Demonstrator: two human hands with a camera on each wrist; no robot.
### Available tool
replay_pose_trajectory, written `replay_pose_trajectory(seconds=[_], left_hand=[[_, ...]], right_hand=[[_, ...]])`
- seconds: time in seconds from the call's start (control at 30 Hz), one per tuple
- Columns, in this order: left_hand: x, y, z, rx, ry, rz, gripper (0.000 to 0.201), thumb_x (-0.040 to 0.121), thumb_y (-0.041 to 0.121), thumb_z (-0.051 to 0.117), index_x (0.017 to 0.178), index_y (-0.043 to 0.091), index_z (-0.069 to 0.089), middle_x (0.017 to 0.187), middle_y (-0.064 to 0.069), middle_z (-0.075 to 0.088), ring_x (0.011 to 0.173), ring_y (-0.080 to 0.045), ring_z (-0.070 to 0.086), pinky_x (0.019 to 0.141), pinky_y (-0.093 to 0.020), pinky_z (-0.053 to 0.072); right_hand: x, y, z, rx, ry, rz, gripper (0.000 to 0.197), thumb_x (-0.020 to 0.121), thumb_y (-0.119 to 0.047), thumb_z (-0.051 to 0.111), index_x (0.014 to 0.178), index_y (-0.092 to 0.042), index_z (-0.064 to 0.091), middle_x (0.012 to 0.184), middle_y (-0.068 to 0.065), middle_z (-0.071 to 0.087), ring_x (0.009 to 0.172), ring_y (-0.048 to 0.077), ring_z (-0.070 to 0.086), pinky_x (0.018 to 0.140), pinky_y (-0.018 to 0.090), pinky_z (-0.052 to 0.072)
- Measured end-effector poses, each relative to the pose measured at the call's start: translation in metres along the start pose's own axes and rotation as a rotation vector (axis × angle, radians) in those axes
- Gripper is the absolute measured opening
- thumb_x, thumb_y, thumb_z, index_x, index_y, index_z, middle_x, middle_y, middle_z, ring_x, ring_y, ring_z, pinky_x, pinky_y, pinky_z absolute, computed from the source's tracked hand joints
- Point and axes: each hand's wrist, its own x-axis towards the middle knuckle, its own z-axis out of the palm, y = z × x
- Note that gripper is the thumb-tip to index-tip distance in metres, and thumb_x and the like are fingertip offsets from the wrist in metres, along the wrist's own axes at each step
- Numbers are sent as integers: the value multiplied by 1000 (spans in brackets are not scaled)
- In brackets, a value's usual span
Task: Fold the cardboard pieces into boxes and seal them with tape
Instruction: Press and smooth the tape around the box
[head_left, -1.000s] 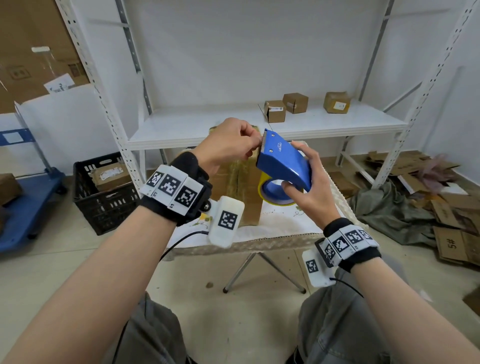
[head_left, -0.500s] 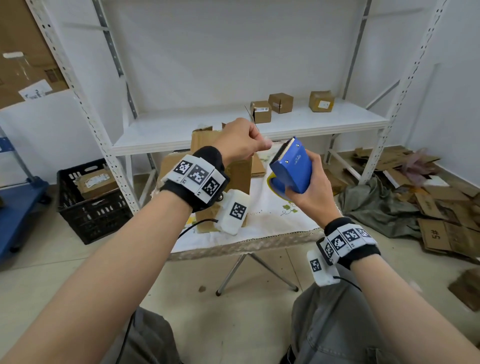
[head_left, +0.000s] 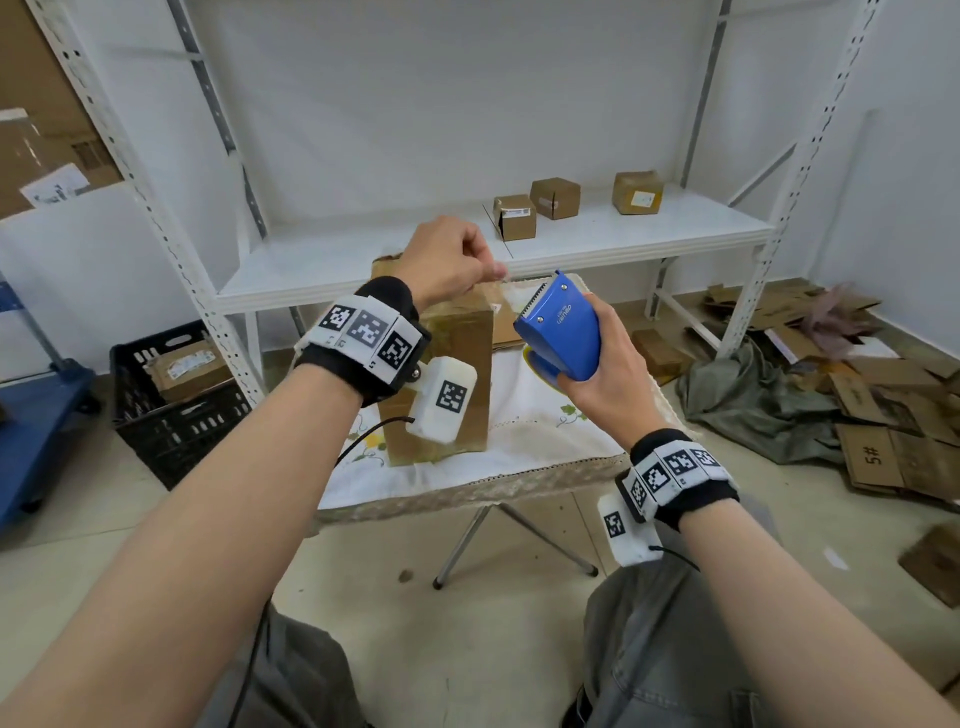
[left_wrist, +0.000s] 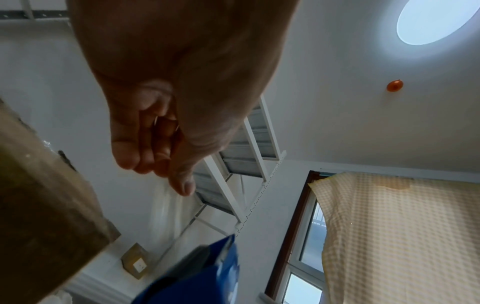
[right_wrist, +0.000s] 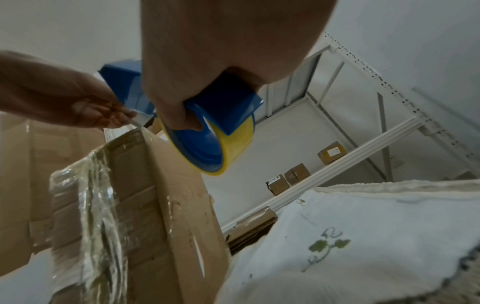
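A tall brown cardboard box (head_left: 452, 374) stands upright on the cloth-covered table (head_left: 545, 441), its side wrapped in clear tape (right_wrist: 101, 205). My right hand (head_left: 597, 379) grips a blue tape dispenser (head_left: 561, 325) with a yellow roll (right_wrist: 239, 148), held above the table right of the box. My left hand (head_left: 452, 260) is raised over the box top with fingers curled, pinching the clear tape end (head_left: 511, 278) drawn from the dispenser's blade. The tape strip (left_wrist: 168, 211) shows faintly below my left thumb.
A white metal shelf (head_left: 467, 260) behind the table carries three small cardboard boxes (head_left: 556, 197). A black crate (head_left: 171, 395) with a parcel stands on the floor at left, beside a blue cart (head_left: 31, 415). Flattened cardboard (head_left: 883, 415) and a grey cloth lie at right.
Both hands have drawn slightly apart, with a short length of tape stretched between them. The dispenser tilted so its blade points up toward my left hand. The view has shifted, showing the upright box.
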Motion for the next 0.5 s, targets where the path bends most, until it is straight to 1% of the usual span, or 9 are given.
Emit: replay_pose_trajectory(seconds=[0.07,0.1,0.2,0.23,0.3,0.37,0.43,0.5], left_hand=[[4,-3,-9,-9,59,17,22,89,21,77,76,18,60,73,5,62,61,-3,53,60,-14,41],[6,-4,-15,-13,94,29,21,89,21,77,77,18,61,75,4,63,62,-4,53,62,-15,42],[9,-3,-27,17,159,76,16,90,20,76,84,14,63,75,5,63,61,-2,53,55,-6,39],[9,-2,-28,24,171,95,15,90,19,76,86,13,63,74,6,62,62,-2,53,54,-5,38],[10,0,-25,30,189,120,15,89,18,76,87,11,64,72,8,59,64,-3,53,53,-4,38],[9,-1,-21,56,184,124,15,89,19,77,87,11,64,72,9,58,64,-3,51,54,-3,37],[9,-4,-15,77,178,125,15,90,18,76,86,12,64,71,10,56,63,0,48,54,-3,37],[8,-6,-9,92,195,126,14,90,17,75,85,13,63,72,12,55,62,1,47,54,-6,36]], right_hand=[[2,8,-3,-14,14,0,72,81,-32,83,141,-22,44,128,-18,50,106,0,53,83,5,40],[2,14,-6,-21,32,15,73,81,-34,84,140,-23,44,128,-18,51,106,0,53,84,6,40],[0,27,-9,-49,56,72,75,81,-35,85,142,-25,42,133,-12,52,109,1,52,85,9,41],[0,30,-8,-61,50,73,76,81,-32,85,142,-26,40,134,-11,51,111,2,52,87,12,44],[1,37,-5,-97,47,52,77,80,-21,85,142,-28,39,133,-10,50,113,8,53,89,25,50],[0,43,-3,-139,35,47,77,79,-14,83,141,-26,40,130,-6,51,113,13,53,89,35,52],[-2,50,-3,-178,25,40,76,78,-10,82,140,-26,40,126,-4,52,111,17,53,87,42,52],[-3,54,-2,-213,20,34,78,79,-10,82,140,-29,38,124,-3,52,110,19,52,86,43,52]])
